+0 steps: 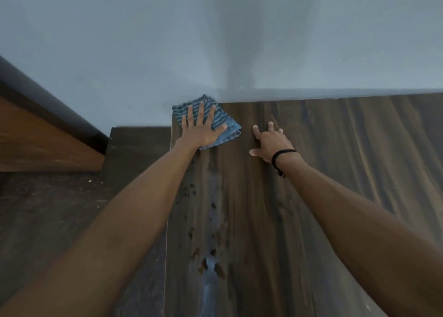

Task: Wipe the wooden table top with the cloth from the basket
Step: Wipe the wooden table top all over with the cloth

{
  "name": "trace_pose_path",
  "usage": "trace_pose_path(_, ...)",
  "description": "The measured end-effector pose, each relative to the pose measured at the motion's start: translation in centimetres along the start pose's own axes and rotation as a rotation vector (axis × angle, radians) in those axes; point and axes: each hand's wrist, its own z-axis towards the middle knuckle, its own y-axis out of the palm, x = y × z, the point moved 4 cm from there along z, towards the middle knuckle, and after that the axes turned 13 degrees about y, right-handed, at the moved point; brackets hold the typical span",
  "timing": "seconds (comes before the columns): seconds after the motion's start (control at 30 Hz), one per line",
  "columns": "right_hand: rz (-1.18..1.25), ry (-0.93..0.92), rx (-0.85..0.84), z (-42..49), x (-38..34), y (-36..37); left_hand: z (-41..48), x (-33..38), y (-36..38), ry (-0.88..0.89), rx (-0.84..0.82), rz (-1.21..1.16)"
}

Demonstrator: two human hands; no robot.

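Observation:
A folded blue striped cloth (225,122) lies at the far left corner of the dark wooden table top (311,172), against the wall. My left hand (200,128) presses flat on the cloth with its fingers spread and straight. My right hand (269,141) rests on the bare wood just to the right of the cloth, fingers spread, a black cord around its wrist. A wet streak with dark spots (211,220) runs along the table's left side toward me. No basket is in view.
A pale grey wall (215,40) rises right behind the table. The table's left edge (167,220) drops to a dark floor (60,208). A brown wooden piece with a black top (43,139) stands at the far left.

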Motion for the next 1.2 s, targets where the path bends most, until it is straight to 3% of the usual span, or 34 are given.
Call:
trace_pose_path(0.23, -0.002, -0.004, -0.001, -0.7, -0.4, 0.3, -10.2, 0.8, 7.6, -0.010, 0.069, 0.087)
trace_pose_path(0.53, -0.018, -0.016, 0.034, -0.3, 0.0, 0.5, 1.7, -1.8, -1.2, -0.080, 0.131, -0.034)
trace_pose_path(0.7, -0.014, -0.035, 0.052, -0.5, 0.0, 0.6, -3.7, -1.1, 2.9, -0.079, 0.232, -0.027)
trace_pose_path(0.83, -0.018, -0.026, 0.055, -0.8, -0.2, 0.7, -9.5, -0.5, 6.9, -0.060, 0.208, 0.058)
trace_pose_path(1.07, -0.003, -0.022, 0.055, 0.0, 0.2, 0.6, 0.0, -2.7, -0.2, -0.105, 0.170, -0.028)
trace_pose_path(1.2, -0.017, -0.058, 0.056, 0.7, 0.2, 0.8, -2.0, -1.8, 1.7, -0.065, 0.195, 0.000)
